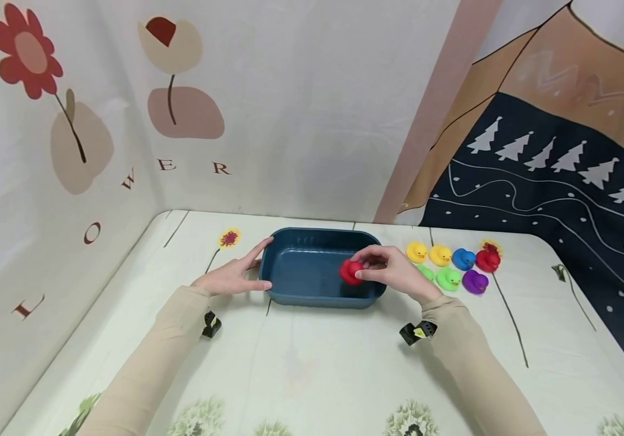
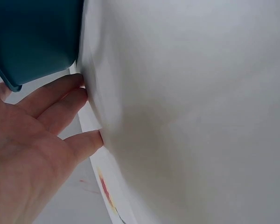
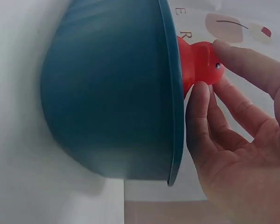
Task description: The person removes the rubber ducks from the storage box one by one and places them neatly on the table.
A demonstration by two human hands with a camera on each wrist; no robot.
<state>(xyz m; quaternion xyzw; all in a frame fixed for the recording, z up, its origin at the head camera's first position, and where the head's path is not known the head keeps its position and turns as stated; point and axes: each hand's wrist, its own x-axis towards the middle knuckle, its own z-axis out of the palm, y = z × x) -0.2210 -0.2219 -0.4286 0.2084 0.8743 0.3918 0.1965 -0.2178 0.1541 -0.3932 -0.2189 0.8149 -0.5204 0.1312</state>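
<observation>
A dark blue rectangular tray point(image 1: 301, 301) with raised walls stands on the table in the head view. My right hand point(image 1: 396, 271) pinches a red rubber duck point(image 1: 350, 272) by its head, over the tray's right part. In the right wrist view the duck point(image 3: 203, 63) shows above the rim, its lower body hidden behind the tray wall point(image 3: 112, 93). My left hand point(image 1: 232, 275) rests against the tray's left end, fingers spread and fairly straight. The left wrist view shows that hand point(image 2: 42, 126) beside the tray's corner point(image 2: 37, 42), some fingertips touching the tablecloth.
Right of the tray sit several rubber ducks in two rows, among them a yellow duck point(image 1: 440, 255), a blue duck point(image 1: 463, 259), a red duck point(image 1: 488, 261), a green duck point(image 1: 448, 278) and a purple duck point(image 1: 475, 281). A printed cloth wall point(image 1: 290, 121) rises behind the table.
</observation>
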